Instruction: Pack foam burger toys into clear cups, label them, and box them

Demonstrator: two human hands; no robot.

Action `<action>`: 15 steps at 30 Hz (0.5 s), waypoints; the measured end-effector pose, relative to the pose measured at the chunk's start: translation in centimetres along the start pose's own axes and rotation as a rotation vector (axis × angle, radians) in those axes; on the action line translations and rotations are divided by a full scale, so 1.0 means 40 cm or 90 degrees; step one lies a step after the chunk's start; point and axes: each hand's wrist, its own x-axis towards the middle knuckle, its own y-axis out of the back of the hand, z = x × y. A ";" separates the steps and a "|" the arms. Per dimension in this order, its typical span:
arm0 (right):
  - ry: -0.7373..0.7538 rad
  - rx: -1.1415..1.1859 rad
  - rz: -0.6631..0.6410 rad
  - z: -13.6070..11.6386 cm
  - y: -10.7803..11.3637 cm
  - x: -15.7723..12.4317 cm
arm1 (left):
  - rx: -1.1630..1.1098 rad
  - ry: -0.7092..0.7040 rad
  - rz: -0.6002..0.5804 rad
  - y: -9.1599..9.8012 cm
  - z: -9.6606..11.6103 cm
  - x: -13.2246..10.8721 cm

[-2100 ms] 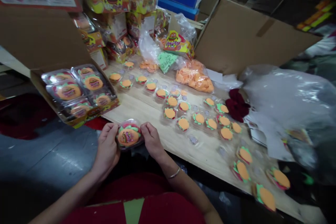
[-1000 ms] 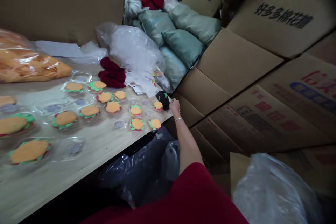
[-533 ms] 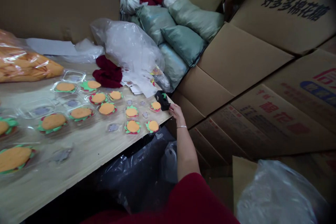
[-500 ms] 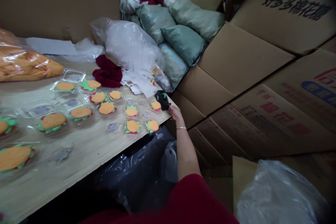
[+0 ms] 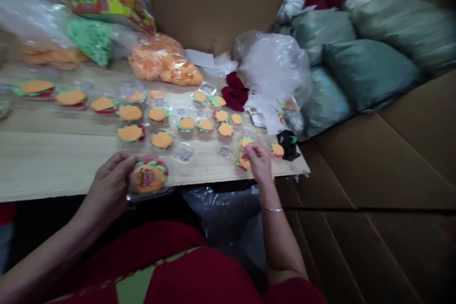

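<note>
My left hand (image 5: 107, 183) grips the left edge of a clear plastic shell (image 5: 147, 178) that holds a labelled burger-shaped candy, at the near edge of the wooden table (image 5: 53, 161). Over the table's right end, my right hand (image 5: 258, 160) has its fingers pinched on a small burger candy in a clear shell (image 5: 243, 162). A small black device with a green button (image 5: 288, 145) lies just right of that hand, near the table's corner. Several more burger candies in open shells (image 5: 162, 126) lie in rows across the table.
Bags of orange pieces (image 5: 166, 64) and green pieces (image 5: 89, 38) sit at the back. A dark red cloth (image 5: 235, 95) and a crumpled clear bag (image 5: 278, 64) lie at the back right. Teal sacks (image 5: 366, 66) and cardboard boxes (image 5: 392, 152) stand to the right.
My view has swung back left. My right hand left the black device and came to a burger candy nearer me. My left hand with the labelled shell is in view again.
</note>
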 end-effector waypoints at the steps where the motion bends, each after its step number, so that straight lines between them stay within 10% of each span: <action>1: 0.013 0.069 -0.152 -0.033 -0.085 -0.039 | 0.001 -0.002 0.002 0.005 -0.002 0.000; 5: -0.027 0.256 -0.532 -0.136 -0.346 -0.144 | -0.004 -0.038 0.002 0.033 0.012 -0.003; 15: -0.143 0.262 -0.650 -0.150 -0.474 -0.139 | -0.039 -0.026 0.060 0.120 0.057 -0.018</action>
